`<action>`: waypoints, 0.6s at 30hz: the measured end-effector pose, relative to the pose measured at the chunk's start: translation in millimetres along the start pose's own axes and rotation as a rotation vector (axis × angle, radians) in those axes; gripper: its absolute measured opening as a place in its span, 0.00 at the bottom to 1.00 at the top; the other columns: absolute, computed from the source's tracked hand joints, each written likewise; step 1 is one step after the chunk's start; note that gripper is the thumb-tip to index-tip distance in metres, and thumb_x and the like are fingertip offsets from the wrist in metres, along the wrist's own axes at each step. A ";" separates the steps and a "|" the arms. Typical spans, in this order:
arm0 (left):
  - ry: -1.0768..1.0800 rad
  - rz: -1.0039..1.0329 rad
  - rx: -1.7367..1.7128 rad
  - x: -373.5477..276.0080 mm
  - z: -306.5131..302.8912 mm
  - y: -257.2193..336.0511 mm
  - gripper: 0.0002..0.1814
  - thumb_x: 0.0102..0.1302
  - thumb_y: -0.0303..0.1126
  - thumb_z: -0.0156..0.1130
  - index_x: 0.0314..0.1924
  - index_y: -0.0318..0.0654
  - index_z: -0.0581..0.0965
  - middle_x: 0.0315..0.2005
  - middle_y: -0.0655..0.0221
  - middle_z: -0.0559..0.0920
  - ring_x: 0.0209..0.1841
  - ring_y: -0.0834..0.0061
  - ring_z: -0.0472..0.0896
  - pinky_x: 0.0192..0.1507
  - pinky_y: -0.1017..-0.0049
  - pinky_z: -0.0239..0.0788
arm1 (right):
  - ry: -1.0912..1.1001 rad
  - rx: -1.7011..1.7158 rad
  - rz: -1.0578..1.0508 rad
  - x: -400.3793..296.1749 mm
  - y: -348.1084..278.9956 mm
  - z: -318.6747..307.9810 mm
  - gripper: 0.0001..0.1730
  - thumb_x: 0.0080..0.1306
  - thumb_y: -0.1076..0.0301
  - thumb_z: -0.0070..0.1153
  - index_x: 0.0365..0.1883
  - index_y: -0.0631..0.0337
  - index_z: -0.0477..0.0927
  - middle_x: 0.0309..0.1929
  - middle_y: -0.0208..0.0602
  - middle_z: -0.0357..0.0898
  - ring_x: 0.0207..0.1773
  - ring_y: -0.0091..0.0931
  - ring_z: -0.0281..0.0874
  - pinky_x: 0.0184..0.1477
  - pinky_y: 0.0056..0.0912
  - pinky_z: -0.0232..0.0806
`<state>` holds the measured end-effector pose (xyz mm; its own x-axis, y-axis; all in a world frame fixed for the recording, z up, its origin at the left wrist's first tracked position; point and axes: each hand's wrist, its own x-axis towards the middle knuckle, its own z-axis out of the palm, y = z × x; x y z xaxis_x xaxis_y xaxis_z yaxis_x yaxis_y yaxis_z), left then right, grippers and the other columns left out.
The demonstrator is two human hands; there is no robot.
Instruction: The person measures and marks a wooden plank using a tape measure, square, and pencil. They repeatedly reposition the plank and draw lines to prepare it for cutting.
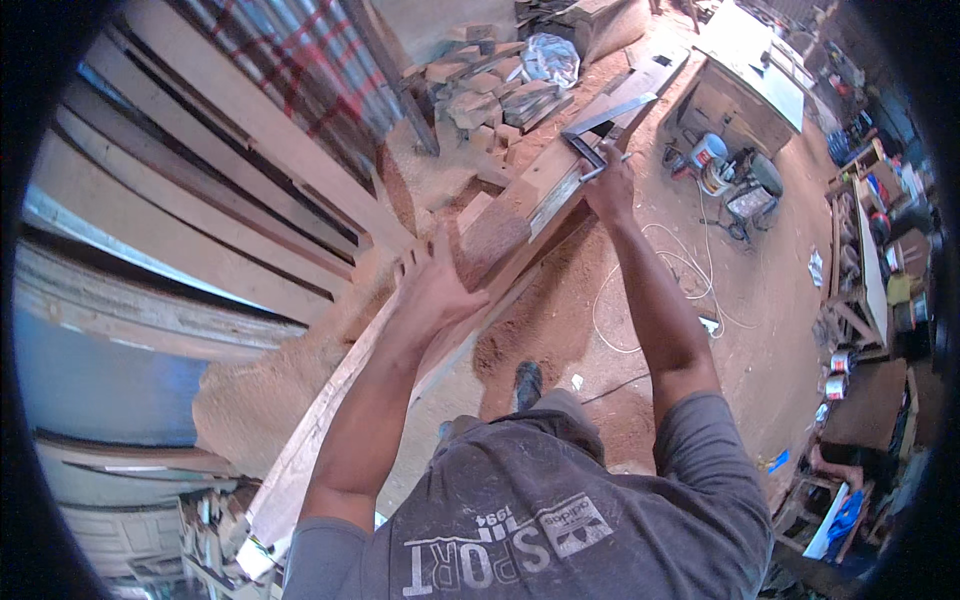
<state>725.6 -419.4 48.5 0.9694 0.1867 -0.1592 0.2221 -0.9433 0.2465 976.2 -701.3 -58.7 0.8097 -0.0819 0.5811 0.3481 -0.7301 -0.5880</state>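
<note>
A long timber workpiece runs diagonally before me, from the lower left to the upper right. My left hand lies spread across the timber, its fingers apart and its thumb toward the near edge. Farther along, my right hand holds the dark stock of a try square against the timber. The square's metal blade reaches across the top face. A slim white pen or pencil is also held in the right hand, between the fingers. Sawdust covers part of the timber between my hands.
Boards lean at the left beside corrugated sheeting. Wood offcuts are heaped beyond the timber. On the sawdust-strewn floor lie a white cable, buckets and tools. A box-like wooden bench stands at upper right.
</note>
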 end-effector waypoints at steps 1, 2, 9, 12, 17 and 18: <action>-0.022 -0.015 0.006 1.3 0.8 2.5 0.81 0.46 0.64 0.87 0.90 0.51 0.44 0.77 0.37 0.65 0.78 0.33 0.68 0.79 0.38 0.61 | -0.013 -0.060 -0.081 10.0 8.3 5.5 0.30 0.74 0.51 0.71 0.66 0.60 0.80 0.53 0.58 0.88 0.57 0.52 0.87 0.62 0.55 0.77; -0.044 -0.026 0.012 3.5 1.9 5.2 0.80 0.48 0.64 0.86 0.90 0.55 0.43 0.77 0.38 0.65 0.78 0.33 0.68 0.79 0.37 0.61 | -0.023 -0.121 -0.161 15.5 16.1 11.5 0.30 0.74 0.50 0.70 0.67 0.58 0.80 0.52 0.59 0.88 0.57 0.54 0.87 0.62 0.57 0.76; -0.145 -0.057 0.095 9.1 4.2 -0.4 0.78 0.50 0.57 0.86 0.90 0.69 0.38 0.77 0.39 0.67 0.74 0.26 0.70 0.76 0.26 0.59 | -0.345 -0.316 0.030 28.9 -5.1 23.8 0.25 0.75 0.51 0.64 0.66 0.50 0.82 0.54 0.53 0.90 0.61 0.55 0.83 0.65 0.59 0.74; -0.180 -0.077 0.071 5.7 -7.1 4.5 0.78 0.51 0.54 0.86 0.90 0.68 0.38 0.76 0.37 0.68 0.74 0.27 0.70 0.76 0.26 0.59 | -0.404 -0.401 0.077 35.6 -17.8 16.3 0.22 0.75 0.57 0.61 0.66 0.45 0.83 0.55 0.51 0.91 0.60 0.52 0.87 0.63 0.58 0.77; -0.166 -0.048 0.028 8.1 -10.1 11.6 0.77 0.49 0.52 0.85 0.90 0.69 0.41 0.76 0.34 0.67 0.76 0.27 0.69 0.77 0.28 0.59 | -0.252 -0.262 0.130 29.8 -8.0 3.1 0.22 0.77 0.59 0.59 0.68 0.41 0.83 0.54 0.51 0.91 0.59 0.50 0.89 0.61 0.59 0.79; -0.157 -0.041 0.025 8.7 -10.0 11.1 0.77 0.49 0.51 0.85 0.90 0.70 0.41 0.76 0.34 0.66 0.76 0.28 0.69 0.77 0.29 0.59 | -0.206 -0.184 0.132 24.8 -10.4 -3.8 0.22 0.78 0.59 0.60 0.69 0.43 0.83 0.54 0.51 0.91 0.59 0.50 0.90 0.61 0.57 0.79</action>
<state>737.6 -425.4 59.4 0.9310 0.1822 -0.3163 0.2568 -0.9427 0.2130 990.9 -698.3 -36.1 0.9274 -0.0588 0.3695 0.1575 -0.8345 -0.5280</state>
